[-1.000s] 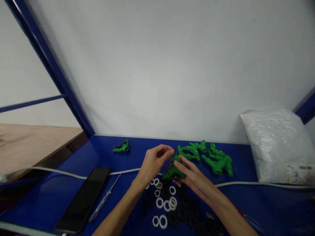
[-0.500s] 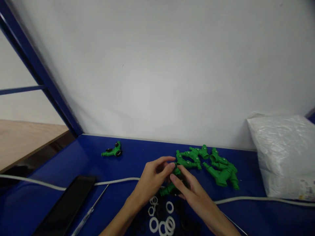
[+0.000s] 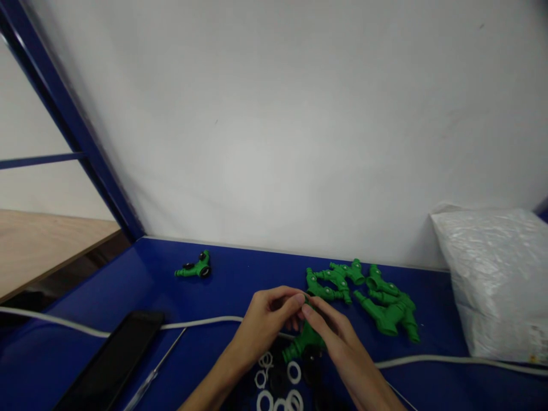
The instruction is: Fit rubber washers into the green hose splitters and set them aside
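Observation:
Both my hands meet over a green plastic Y-shaped hose connector [image 3: 303, 341], fingertips pressed together at its upper end. The thumb and fingers of my left hand [image 3: 274, 314] pinch there, though whatever lies between them is mostly hidden. My right hand [image 3: 331, 325] wraps round the connector, its thumb against the same end. One arm of the connector points down and left, and a black part [image 3: 312, 355] shows at its lower right. Just below lie several white rings [image 3: 294, 372] and some dark round parts [image 3: 278, 379].
Several green connectors [image 3: 387, 314] lie behind my right hand. Another, with black parts fitted [image 3: 197, 266], sits at back left. A dark phone-like slab [image 3: 115, 357], a thin screwdriver [image 3: 154, 374] and a white cable [image 3: 205, 321] are on the blue table. A plastic-wrapped package [image 3: 496, 279] stands right.
The connector has turned in my hands, so more of its green body shows below them. My fingertips have come closer together at its upper end. The view has shifted slightly.

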